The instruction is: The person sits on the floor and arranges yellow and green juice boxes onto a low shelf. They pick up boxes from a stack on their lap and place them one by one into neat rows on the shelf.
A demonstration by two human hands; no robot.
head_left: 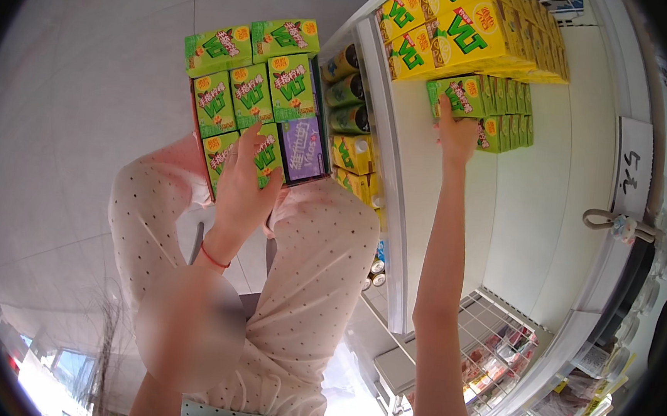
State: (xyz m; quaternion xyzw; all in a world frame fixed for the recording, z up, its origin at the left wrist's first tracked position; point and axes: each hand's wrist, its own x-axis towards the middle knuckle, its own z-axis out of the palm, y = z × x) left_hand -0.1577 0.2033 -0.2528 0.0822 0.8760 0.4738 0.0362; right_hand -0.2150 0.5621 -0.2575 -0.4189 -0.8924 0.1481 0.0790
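Observation:
An open cardboard box (pixel 311 79) rests across my knees, filled with several green drink cartons (pixel 290 89). A purple printed panel (pixel 303 150) shows in its near right corner. My left hand (pixel 246 182) lies over the near cartons, with one green drink carton (pixel 266 155) between its finger and thumb. To the right, my right arm reaches onto a white shelf. There my right hand (pixel 456 131) grips the left end of a stack of green drink cartons (pixel 465 96), its index finger on the front carton and the other fingers curled below.
Yellow carton packs (pixel 469 36) are stacked behind the green ones on the shelf (pixel 536 191). The shelf's raised edge (pixel 392 204) stands beside my right knee. Bottles (pixel 347 91) and yellow cartons (pixel 353 154) fill a lower level. A wire basket (pixel 499 328) hangs near my right elbow.

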